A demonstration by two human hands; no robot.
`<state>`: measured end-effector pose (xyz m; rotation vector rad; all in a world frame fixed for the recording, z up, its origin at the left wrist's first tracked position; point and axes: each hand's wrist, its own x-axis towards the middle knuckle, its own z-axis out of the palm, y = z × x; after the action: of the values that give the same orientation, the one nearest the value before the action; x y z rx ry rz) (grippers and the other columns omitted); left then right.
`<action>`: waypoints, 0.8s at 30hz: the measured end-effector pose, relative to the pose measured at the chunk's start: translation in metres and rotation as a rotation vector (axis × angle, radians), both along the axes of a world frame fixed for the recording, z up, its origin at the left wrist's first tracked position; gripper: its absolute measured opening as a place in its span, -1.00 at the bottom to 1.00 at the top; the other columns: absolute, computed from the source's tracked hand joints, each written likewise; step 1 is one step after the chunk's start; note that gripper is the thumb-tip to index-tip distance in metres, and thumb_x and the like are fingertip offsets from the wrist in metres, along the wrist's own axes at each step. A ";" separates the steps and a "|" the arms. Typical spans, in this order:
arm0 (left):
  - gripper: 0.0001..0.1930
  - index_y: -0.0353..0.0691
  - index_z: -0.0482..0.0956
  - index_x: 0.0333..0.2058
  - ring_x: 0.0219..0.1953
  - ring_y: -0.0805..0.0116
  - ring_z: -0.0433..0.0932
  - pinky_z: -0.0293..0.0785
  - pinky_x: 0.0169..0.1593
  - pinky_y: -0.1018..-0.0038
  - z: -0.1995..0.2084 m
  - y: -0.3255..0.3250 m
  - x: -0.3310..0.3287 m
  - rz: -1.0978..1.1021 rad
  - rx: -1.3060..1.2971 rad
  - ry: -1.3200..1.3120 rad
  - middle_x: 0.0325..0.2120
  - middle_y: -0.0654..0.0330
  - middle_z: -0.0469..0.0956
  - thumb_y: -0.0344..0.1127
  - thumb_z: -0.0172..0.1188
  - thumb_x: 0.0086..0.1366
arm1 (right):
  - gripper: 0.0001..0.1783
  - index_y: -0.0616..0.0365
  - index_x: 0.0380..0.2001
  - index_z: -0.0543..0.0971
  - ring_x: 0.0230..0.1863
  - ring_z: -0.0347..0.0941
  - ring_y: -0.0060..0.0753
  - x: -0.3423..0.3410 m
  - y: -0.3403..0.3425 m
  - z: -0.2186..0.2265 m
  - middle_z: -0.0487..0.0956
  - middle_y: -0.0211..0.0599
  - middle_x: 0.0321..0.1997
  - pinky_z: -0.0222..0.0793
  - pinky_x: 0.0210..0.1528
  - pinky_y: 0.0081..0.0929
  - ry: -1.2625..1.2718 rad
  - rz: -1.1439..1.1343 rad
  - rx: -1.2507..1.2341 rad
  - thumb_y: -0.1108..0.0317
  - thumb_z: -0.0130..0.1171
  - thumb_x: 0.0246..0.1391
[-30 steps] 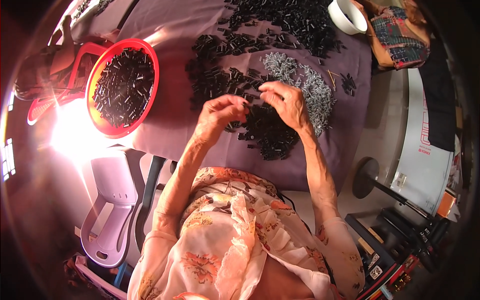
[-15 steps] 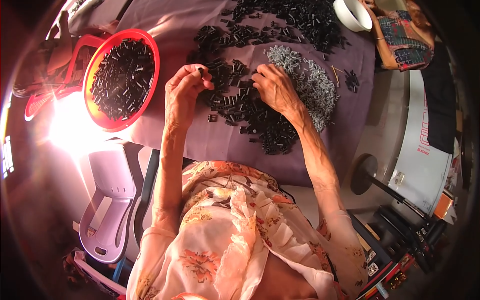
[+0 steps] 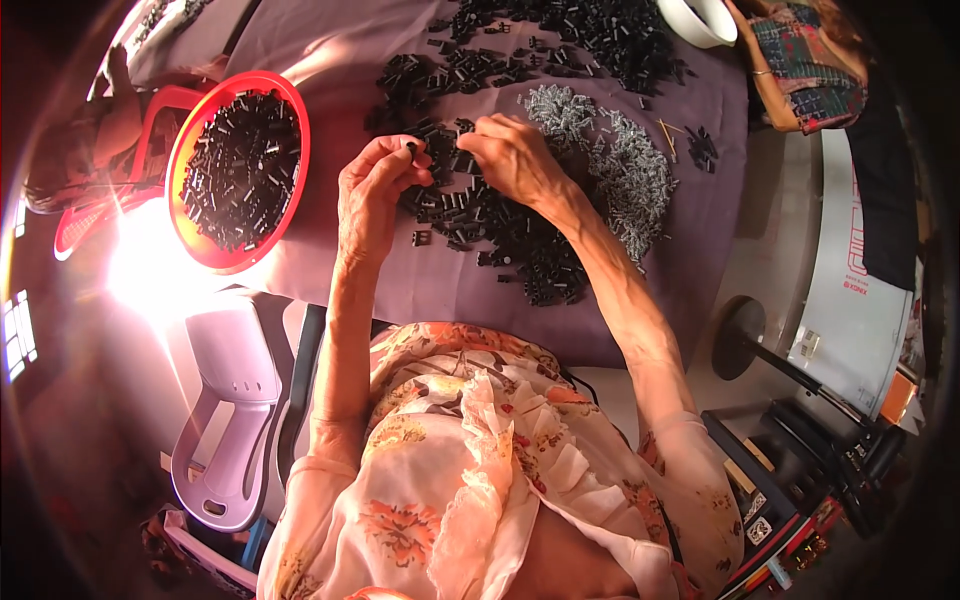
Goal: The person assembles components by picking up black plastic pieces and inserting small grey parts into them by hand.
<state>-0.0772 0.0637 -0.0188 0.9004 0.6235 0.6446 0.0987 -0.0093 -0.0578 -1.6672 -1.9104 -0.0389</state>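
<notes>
The left hand pinches a small black piece between thumb and fingertips, above the purple-covered surface. At about three o'clock from it, the right hand keeps a narrow grip — whether anything is in it, I cannot tell. Loose black plastic pieces spread at its six o'clock, small grey parts at three. A red basket of black pieces sits at the left hand's nine o'clock.

The parts are black, basket red, cloth purple, blouse floral.
</notes>
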 end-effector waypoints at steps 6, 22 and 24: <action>-0.84 -0.37 0.48 -0.33 -0.45 0.51 0.45 0.41 -0.27 0.60 -0.002 0.004 -0.006 0.042 -0.007 0.017 -0.46 0.22 0.48 -0.38 0.01 0.21 | -0.96 0.02 -0.64 0.42 -0.33 0.37 -0.30 -0.019 0.015 -0.012 0.40 -0.30 -0.47 0.19 -0.14 -0.24 -0.205 0.043 -0.162 0.37 0.03 -0.19; -0.83 -0.37 0.47 -0.29 -0.46 0.51 0.44 0.41 -0.27 0.59 0.007 0.002 0.013 -0.008 -0.029 -0.082 -0.45 0.21 0.50 -0.38 0.03 0.22 | -0.91 0.09 -0.70 0.39 -0.43 0.41 -0.31 -0.007 0.015 0.001 0.42 -0.33 -0.60 0.25 -0.30 -0.35 -0.095 0.052 -0.064 0.43 0.01 -0.21; -0.83 -0.36 0.47 -0.29 -0.47 0.52 0.44 0.41 -0.28 0.59 0.007 0.002 0.015 -0.005 -0.032 -0.077 -0.46 0.21 0.50 -0.38 0.03 0.22 | -0.97 0.17 -0.58 0.39 -0.52 0.42 -0.28 0.001 0.013 0.009 0.43 -0.26 -0.62 0.33 -0.44 -0.37 0.334 0.043 -0.102 0.48 0.03 -0.16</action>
<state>-0.0626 0.0660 -0.0118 0.8434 0.5617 0.6603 0.0996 0.0037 -0.0486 -1.5825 -1.7162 0.3383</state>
